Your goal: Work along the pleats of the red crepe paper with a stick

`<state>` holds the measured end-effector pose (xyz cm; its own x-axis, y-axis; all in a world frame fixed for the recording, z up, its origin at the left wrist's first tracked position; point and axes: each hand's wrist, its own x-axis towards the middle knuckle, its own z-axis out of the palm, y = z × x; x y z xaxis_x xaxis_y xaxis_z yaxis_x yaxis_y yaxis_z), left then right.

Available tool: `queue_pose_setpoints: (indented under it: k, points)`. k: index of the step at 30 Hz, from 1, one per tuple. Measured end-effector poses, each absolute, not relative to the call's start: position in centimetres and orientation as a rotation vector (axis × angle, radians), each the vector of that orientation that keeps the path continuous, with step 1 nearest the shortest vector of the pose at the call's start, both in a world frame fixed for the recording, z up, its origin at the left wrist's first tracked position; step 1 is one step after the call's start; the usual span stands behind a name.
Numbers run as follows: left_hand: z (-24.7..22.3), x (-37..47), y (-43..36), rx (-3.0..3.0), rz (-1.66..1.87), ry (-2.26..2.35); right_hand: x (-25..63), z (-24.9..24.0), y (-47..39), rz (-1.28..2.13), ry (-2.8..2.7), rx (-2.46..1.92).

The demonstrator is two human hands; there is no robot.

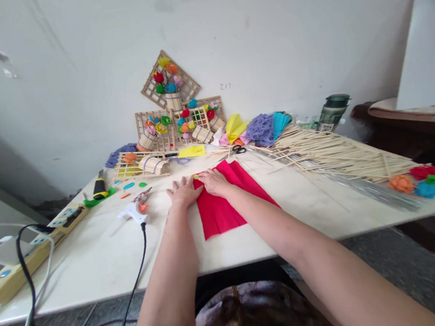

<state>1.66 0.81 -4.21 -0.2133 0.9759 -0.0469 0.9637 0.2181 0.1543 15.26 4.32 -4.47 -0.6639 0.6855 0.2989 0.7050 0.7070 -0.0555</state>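
Note:
A sheet of red crepe paper (228,211) with soft folds lies on the white table in front of me. My left hand (184,192) rests flat with its fingers spread, its thumb reaching over the paper's left edge. At the upper left corner, my right hand (215,182) has its fingers bent together against a small yellow-green round piece (196,176), which lies over the red paper. The fingers partly hide how firmly it is held. Left of my hands lie a white glue gun (134,212) and small green (142,184) and blue (128,185) oval pieces.
Stick lattices with paper flowers (170,87) stand against the wall. Scissors (238,150), purple yarn (260,130) and yellow paper (192,151) lie behind. Wooden sticks (317,150) and wires (376,195) cover the right. A power strip (37,260), cables and a utility knife (99,188) are left.

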Motion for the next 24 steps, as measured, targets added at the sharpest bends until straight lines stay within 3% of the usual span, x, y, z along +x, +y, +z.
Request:
queue_pose_setpoints:
  k: [24]
  points:
    - [-3.94,1.77,0.62,1.896,0.093,2.360,15.31,-4.19,4.04,-0.106,-2.634,-1.104]
